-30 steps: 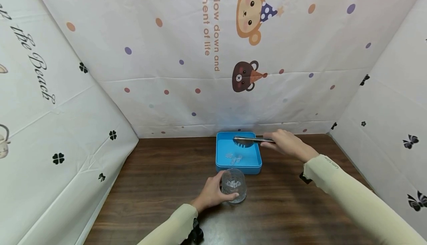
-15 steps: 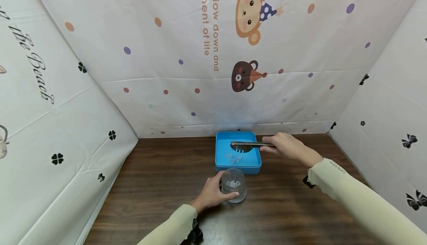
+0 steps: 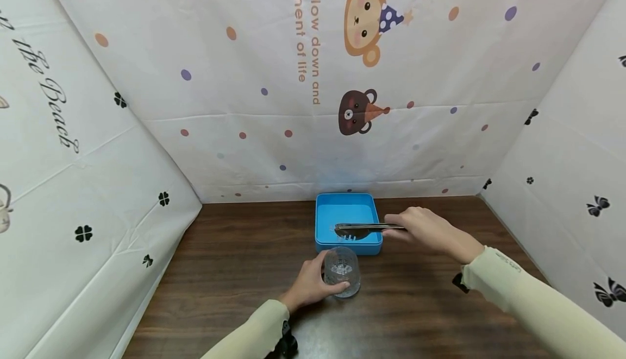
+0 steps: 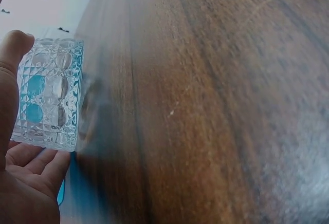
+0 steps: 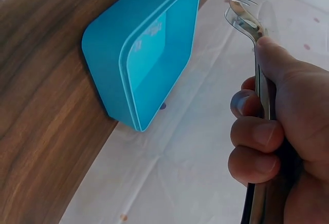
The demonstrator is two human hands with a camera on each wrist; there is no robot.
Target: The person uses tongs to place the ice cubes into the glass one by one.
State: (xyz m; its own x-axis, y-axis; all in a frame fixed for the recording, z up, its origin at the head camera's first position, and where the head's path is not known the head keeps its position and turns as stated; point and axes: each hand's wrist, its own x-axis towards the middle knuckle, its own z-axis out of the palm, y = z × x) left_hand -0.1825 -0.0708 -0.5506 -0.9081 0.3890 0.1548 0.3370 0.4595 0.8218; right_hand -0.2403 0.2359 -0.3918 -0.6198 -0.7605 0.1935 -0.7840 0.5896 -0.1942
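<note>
My left hand (image 3: 309, 282) curls its thumb and fingers around a clear cut-glass tumbler (image 3: 348, 278) standing on the table, with small clear ice-like pieces inside. Facets cover the tumbler's wall in the left wrist view. Just behind it sits a square blue box (image 3: 318, 223) without a lid. My right hand (image 3: 424, 233) grips metal tongs (image 3: 364, 230), one end shaped like a fork and the other like a spoon. Their tips reach over the front part of the box. In the right wrist view several clear pieces (image 5: 153, 28) lie inside; in the head view the tongs mostly hide them.
A dark wooden table (image 3: 244, 245) carries everything. White printed cloth (image 3: 274, 147) rises right behind the box, and more cloth (image 3: 98, 272) closes off the left and right sides.
My right hand has brought the tongs down and nearer to me, from the back of the box to its front part over the clear pieces. The left hand and tumbler stay put.
</note>
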